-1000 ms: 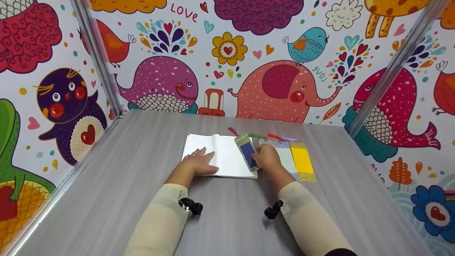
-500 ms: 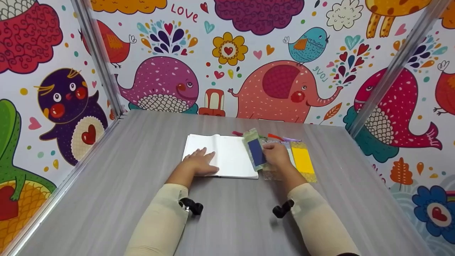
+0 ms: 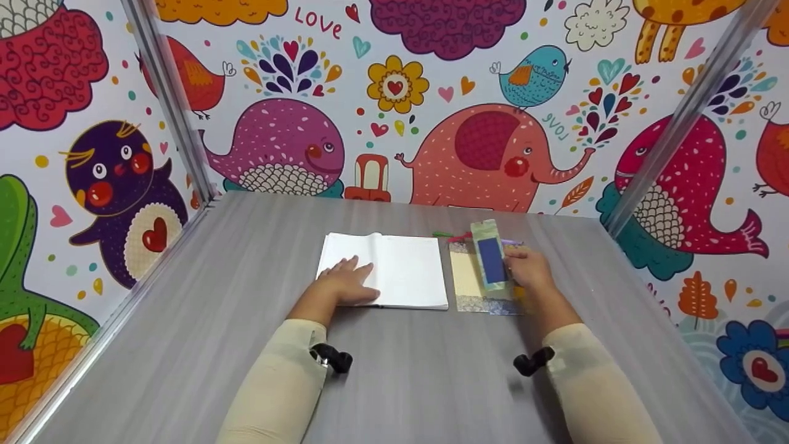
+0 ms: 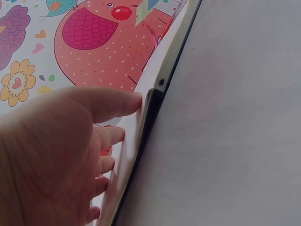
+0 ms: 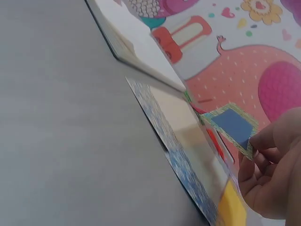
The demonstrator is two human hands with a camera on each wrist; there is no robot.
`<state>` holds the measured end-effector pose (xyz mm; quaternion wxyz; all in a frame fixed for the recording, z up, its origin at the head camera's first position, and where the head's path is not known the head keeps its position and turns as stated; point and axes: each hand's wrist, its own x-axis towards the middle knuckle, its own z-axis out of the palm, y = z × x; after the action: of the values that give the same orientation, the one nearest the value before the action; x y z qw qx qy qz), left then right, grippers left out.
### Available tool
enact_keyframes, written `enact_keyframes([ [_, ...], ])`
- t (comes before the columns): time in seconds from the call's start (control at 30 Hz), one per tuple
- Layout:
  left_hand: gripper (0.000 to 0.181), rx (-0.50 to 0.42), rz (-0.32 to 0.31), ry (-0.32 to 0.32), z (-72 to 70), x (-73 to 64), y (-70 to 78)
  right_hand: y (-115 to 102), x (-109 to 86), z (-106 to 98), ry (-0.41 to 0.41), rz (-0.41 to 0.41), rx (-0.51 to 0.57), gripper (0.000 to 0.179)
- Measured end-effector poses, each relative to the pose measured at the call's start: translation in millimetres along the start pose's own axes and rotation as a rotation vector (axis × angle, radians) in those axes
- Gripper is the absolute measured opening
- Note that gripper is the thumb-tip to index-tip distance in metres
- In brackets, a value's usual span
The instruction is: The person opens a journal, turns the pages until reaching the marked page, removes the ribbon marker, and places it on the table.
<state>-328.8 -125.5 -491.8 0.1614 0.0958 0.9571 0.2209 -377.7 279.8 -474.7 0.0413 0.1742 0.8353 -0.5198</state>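
An open notebook (image 3: 412, 271) with blank white pages lies on the table. My left hand (image 3: 348, 282) rests on its left page with the fingers spread; in the left wrist view the fingertips touch the paper near the book's edge (image 4: 149, 120). Between thumb and fingers, my right hand (image 3: 529, 269) pinches a bookmark (image 3: 491, 260) with a blue centre and a green patterned border. It is held above other bookmarks lying right of the notebook. Among these are a cream bookmark (image 3: 466, 280) with patterned ends and a yellow one (image 5: 232, 205), mostly hidden by the right hand in the head view.
Green (image 3: 441, 234) and red tassels (image 3: 459, 237) stick out at the far ends of the lying bookmarks. Behind the grey table (image 3: 394, 370) stands a wall (image 3: 394, 148) with cartoon animals. Metal posts (image 3: 175, 105) mark the corners.
My right hand has carried the blue-centred bookmark rightwards, from over the notebook's right page to above the other bookmarks. The cream bookmark now shows more fully. My left hand has stayed still.
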Motion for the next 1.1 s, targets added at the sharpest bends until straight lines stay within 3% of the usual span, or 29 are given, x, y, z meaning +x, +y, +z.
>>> enact_keyframes([
  [0.4,0.084,-0.005,0.0,0.005,1.5,0.4,-0.9,31,16.4,-63,0.07,0.095,-0.023,0.044],
  [0.67,0.084,0.008,-0.007,0.005,2.1,1.7,0.0,48,26.8,-98,0.079,0.21,-0.028,0.051],
  [1.1,0.084,-0.001,-0.007,0.004,2.4,-0.7,5.1,63,28.8,-127,0.025,0.222,-0.157,0.058],
])
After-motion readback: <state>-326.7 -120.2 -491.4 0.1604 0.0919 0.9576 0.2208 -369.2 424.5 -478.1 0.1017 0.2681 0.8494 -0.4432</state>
